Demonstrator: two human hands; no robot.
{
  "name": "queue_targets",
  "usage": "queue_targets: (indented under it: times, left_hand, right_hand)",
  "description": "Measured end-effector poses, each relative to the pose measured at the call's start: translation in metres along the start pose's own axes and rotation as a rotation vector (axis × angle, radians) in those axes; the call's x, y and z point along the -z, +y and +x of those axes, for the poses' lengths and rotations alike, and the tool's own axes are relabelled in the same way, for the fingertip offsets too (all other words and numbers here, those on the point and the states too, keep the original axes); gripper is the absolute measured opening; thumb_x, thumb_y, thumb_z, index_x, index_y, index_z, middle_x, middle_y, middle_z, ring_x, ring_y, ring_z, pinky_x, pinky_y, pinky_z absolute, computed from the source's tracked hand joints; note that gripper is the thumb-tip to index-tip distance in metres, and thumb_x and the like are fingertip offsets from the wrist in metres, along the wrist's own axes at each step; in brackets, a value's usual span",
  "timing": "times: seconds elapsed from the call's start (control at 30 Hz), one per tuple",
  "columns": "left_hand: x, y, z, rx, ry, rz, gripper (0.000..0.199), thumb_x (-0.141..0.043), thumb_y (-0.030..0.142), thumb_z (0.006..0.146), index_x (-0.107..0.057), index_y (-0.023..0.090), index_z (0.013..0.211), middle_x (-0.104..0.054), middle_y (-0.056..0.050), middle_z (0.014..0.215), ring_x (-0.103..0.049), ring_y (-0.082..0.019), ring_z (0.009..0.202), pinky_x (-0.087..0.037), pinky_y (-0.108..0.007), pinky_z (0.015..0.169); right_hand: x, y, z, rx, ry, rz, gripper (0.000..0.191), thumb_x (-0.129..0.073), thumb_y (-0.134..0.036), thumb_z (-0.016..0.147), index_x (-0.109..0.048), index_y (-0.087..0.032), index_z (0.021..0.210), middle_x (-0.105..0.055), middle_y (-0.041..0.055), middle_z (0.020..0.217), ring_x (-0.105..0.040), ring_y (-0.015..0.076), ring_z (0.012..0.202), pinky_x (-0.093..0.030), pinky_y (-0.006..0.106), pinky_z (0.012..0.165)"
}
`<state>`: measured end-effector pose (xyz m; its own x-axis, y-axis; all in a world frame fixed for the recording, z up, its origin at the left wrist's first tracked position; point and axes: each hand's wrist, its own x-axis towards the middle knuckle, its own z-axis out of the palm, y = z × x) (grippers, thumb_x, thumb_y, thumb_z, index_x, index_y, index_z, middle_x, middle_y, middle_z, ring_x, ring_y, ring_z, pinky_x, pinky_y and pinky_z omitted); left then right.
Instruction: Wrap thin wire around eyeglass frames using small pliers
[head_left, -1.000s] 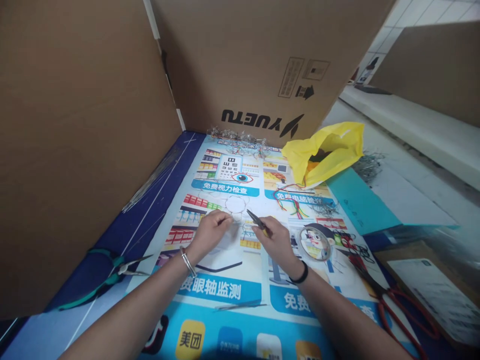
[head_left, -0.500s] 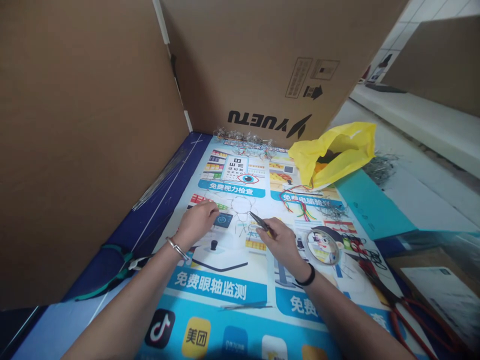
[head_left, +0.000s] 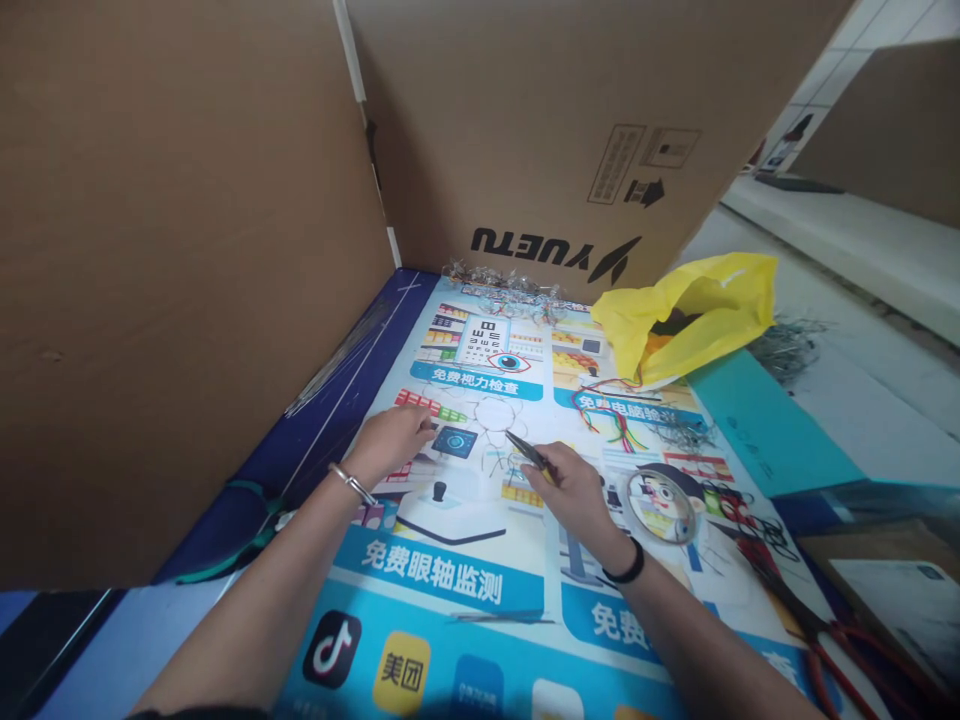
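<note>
My right hand [head_left: 576, 492] is wrapped round the handles of a small pair of pliers [head_left: 528, 452], dark-jawed with yellow on the grip. The jaw tips point up and left at a thin wire ring [head_left: 496, 414] with looped ends, flat on the printed poster [head_left: 450, 630]. Left of the ring, my left hand [head_left: 391, 442] hovers low or rests with its fingers curled together; whatever they pinch is hidden or too fine to see. Short wire bits [head_left: 501, 464] lie just below the ring. Whether the jaws grip wire cannot be made out.
Cardboard walls [head_left: 525, 120] stand at the left and back. A yellow bag [head_left: 712, 310], coloured cords [head_left: 622, 425] and a clear round tape roll [head_left: 661, 505] lie to the right. Red-handled scissors [head_left: 832, 640] sit at lower right, teal-handled pliers [head_left: 240, 550] at left, straight wires [head_left: 337, 365] along the wall.
The whole view has shifted, so the scene sits slightly further right. Both hands keep nearly the same places by the wire ring, with the pliers still in my right hand.
</note>
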<state>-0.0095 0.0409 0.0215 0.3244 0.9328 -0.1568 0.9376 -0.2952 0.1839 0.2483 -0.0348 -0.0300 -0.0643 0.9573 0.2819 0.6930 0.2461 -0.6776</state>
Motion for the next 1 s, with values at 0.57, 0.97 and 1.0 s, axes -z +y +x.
queue_targets:
  times: [0.57, 0.97, 1.0]
  left_hand:
    - [-0.002, 0.004, -0.001, 0.019, 0.063, 0.067, 0.024, -0.037, 0.024, 0.088, -0.059, 0.019, 0.092, -0.065, -0.009, 0.094, -0.062, -0.021, 0.081, -0.042, -0.027, 0.064]
    - [-0.017, -0.004, 0.006, -0.031, 0.085, 0.071, 0.019, -0.040, 0.023, 0.088, -0.057, 0.017, 0.088, -0.062, -0.009, 0.098, -0.060, -0.019, 0.082, -0.041, -0.028, 0.067]
    - [-0.017, -0.004, 0.006, -0.036, 0.087, 0.070, 0.019, -0.039, 0.023, 0.088, -0.057, 0.017, 0.088, -0.062, -0.009, 0.098, -0.060, -0.020, 0.083, -0.041, -0.028, 0.067]
  right_hand:
    - [0.001, -0.001, 0.001, 0.032, -0.004, -0.036, 0.014, -0.055, -0.033, 0.080, -0.060, -0.020, 0.082, -0.052, 0.0000, 0.068, -0.049, 0.0139, 0.061, -0.038, 0.026, 0.056]
    - [0.001, -0.001, 0.000, 0.031, -0.020, -0.040, 0.014, -0.056, -0.031, 0.079, -0.060, -0.019, 0.084, -0.053, 0.0000, 0.069, -0.049, 0.0143, 0.064, -0.038, 0.026, 0.058]
    - [0.001, -0.001, 0.000, 0.032, -0.021, -0.040, 0.013, -0.056, -0.031, 0.079, -0.060, -0.019, 0.084, -0.053, -0.0001, 0.069, -0.049, 0.0143, 0.063, -0.038, 0.026, 0.058]
